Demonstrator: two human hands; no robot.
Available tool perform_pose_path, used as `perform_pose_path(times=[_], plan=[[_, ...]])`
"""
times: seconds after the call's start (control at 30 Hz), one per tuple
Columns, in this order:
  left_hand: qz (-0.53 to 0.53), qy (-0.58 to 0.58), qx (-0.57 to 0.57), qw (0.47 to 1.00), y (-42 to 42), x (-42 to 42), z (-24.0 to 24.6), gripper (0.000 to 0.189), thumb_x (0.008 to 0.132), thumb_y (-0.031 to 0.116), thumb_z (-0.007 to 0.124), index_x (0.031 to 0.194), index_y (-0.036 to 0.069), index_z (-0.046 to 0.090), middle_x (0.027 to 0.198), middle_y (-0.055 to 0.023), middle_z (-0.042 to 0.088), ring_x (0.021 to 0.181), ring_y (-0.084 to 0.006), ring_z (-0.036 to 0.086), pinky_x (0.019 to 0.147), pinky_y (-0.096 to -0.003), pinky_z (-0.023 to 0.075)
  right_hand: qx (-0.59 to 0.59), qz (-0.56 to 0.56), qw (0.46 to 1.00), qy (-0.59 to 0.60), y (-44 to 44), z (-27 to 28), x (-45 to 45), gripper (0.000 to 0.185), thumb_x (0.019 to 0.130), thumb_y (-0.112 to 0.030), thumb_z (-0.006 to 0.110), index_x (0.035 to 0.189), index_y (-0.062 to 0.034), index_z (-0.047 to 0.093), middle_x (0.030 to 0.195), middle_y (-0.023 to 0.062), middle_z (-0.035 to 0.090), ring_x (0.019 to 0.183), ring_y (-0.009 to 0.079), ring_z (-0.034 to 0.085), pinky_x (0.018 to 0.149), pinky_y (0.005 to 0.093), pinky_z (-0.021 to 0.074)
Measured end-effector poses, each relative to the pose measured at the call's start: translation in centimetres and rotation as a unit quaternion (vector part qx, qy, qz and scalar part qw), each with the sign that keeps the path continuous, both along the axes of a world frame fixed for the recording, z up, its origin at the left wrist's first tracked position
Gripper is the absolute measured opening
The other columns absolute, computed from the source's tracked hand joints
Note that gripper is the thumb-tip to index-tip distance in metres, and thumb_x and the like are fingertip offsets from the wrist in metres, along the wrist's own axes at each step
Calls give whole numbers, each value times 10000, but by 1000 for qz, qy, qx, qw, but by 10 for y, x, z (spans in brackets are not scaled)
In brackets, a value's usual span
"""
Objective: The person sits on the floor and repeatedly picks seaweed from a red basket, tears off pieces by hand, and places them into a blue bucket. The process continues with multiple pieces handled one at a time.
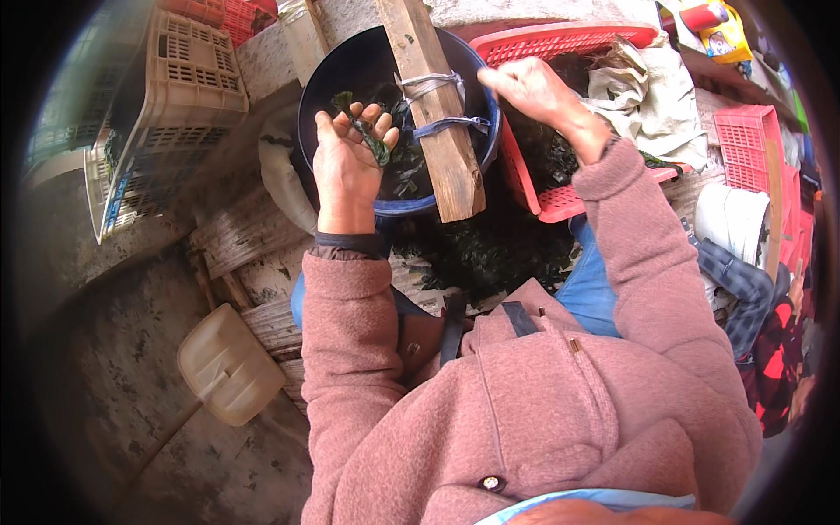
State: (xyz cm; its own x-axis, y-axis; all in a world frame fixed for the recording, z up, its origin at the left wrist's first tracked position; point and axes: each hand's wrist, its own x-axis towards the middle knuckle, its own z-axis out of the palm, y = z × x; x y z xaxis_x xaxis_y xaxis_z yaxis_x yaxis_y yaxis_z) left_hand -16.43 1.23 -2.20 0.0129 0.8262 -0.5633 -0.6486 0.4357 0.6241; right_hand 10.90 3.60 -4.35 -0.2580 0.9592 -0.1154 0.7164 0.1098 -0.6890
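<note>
My left hand [354, 141] is palm up over the left side of a blue round tub [403, 209], with a knotted dark green strip of seaweed [372, 139] across its curled fingers. A wooden board [426, 98] lies across the tub, with white and blue cloth ties wound around it. Over the tub's right rim, my right hand [528, 85] is closed in a fist, slightly blurred; whether it holds something cannot be told. Dark green pieces lie inside the tub. A red plastic basket [564, 203] to the right holds more dark material.
Dark seaweed [485, 246] is heaped below the tub. A whitish sack [663, 98] hangs over the basket. Beige crates [197, 72] stand at left, a plastic shovel [230, 364] at lower left. A white bucket [732, 220] and another person's plaid sleeve [738, 282] are at right.
</note>
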Motion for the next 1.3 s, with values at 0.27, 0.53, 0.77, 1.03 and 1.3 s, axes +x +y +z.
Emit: perform_pose_path(times=[0.27,0.53,0.77,1.03,1.3], plan=[[-17,-87,64,994,-18,3,-2,161,866,-39,433,1009,7,492,1028,-161,567,988,-322,570,840,-486,486,18,-3,979,204,-58,35,-41,200,828,-194,637,921,-18,629,816,122,652,730,199,653,651,296,512],[-66,-58,89,992,-40,27,0,176,931,71,493,1097,35,541,1027,-95,620,904,-221,572,828,-376,473,-102,-43,932,347,-84,34,-92,127,835,-78,629,929,1,595,706,29,592,573,68,553,524,232,473],[-15,279,93,956,-28,10,10,312,914,-2,492,1225,-26,510,1150,-108,602,965,-166,587,853,-257,463,38,-79,955,283,-54,-29,-4,99,808,-131,604,760,-46,597,714,61,591,638,185,613,563,300,501],[-71,258,153,951,-28,31,26,226,923,34,490,1122,-11,587,1144,-128,618,1057,-184,588,866,-294,479,-110,-271,937,-192,-50,-164,184,345,782,-218,663,1063,-32,590,921,123,647,860,232,638,762,330,508],[-113,257,121,952,-23,56,26,169,934,53,498,1041,-10,613,1028,-124,657,943,-178,632,763,-269,514,-223,-200,884,-358,-56,-184,174,805,647,-266,804,1297,-72,371,1298,146,465,1202,335,470,962,466,407]])
